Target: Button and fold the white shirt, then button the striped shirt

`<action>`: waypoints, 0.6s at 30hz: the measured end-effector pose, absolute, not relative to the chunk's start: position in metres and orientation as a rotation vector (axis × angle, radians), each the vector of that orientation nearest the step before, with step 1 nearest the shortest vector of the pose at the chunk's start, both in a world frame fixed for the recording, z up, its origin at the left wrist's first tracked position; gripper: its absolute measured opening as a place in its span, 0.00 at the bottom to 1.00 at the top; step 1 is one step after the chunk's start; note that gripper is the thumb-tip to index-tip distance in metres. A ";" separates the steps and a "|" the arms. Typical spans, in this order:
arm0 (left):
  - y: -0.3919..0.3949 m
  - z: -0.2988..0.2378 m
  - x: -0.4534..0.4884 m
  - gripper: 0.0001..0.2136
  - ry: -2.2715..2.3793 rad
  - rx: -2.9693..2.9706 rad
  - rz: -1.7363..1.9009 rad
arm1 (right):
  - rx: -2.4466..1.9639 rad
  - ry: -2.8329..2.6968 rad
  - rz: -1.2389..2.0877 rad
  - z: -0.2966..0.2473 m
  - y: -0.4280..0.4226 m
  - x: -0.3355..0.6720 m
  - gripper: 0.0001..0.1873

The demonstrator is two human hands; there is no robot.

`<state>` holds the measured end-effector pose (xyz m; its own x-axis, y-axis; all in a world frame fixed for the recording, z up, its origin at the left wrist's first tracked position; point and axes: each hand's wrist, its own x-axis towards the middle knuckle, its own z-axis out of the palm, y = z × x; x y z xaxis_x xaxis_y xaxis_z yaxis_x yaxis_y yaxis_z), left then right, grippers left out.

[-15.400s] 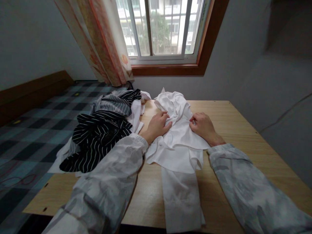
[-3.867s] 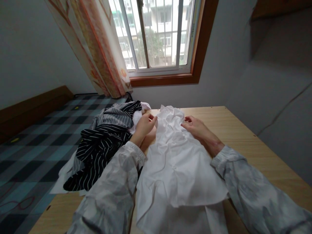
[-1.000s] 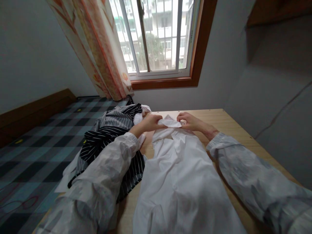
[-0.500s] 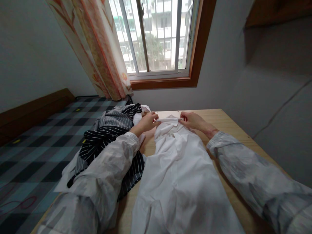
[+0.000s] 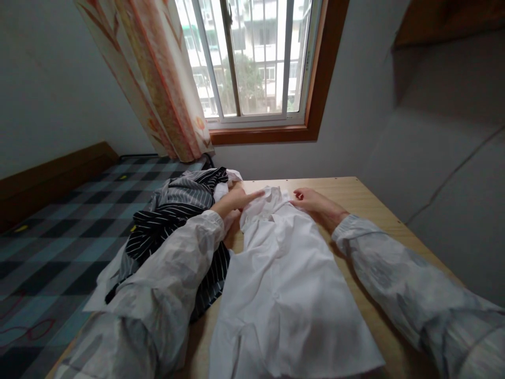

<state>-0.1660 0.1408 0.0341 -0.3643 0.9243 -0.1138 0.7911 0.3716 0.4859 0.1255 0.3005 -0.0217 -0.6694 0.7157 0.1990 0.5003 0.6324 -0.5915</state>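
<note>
A white button-up shirt [image 5: 284,273] lies lengthwise before me, its collar at the far end and its hem toward me. My left hand [image 5: 235,201] is at the left side of the collar, thumb stretched along the cloth and the other fingers mostly hidden beneath it. At the collar's right side, my right hand [image 5: 313,202] has its fingers bent and pinches the shirt's edge with the fingertips. The collar stands partly raised and creased between both hands. The shirt's body is fairly flat, with some wrinkles.
The shirt rests on a pale wooden tabletop [image 5: 347,197]. Left of it is a heap of clothes [image 5: 173,213], striped black-and-white and grey. A bed with a checked cover [image 5: 59,258] stands farther left. Behind are a curtain [image 5: 165,95] and a barred window [image 5: 252,68].
The shirt's collar has opened up and shifted slightly left between my hands. My left hand's thumb has straightened along the cloth. The hem has come into view at lower right.
</note>
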 end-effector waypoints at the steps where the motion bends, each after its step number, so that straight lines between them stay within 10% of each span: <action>1: 0.141 0.033 -0.164 0.28 2.254 1.506 0.466 | -0.952 -2.476 0.678 -0.024 0.301 0.125 0.14; 18: 0.131 0.018 -0.196 0.10 2.360 1.567 0.700 | -1.229 -2.079 0.875 -0.034 0.330 0.163 0.08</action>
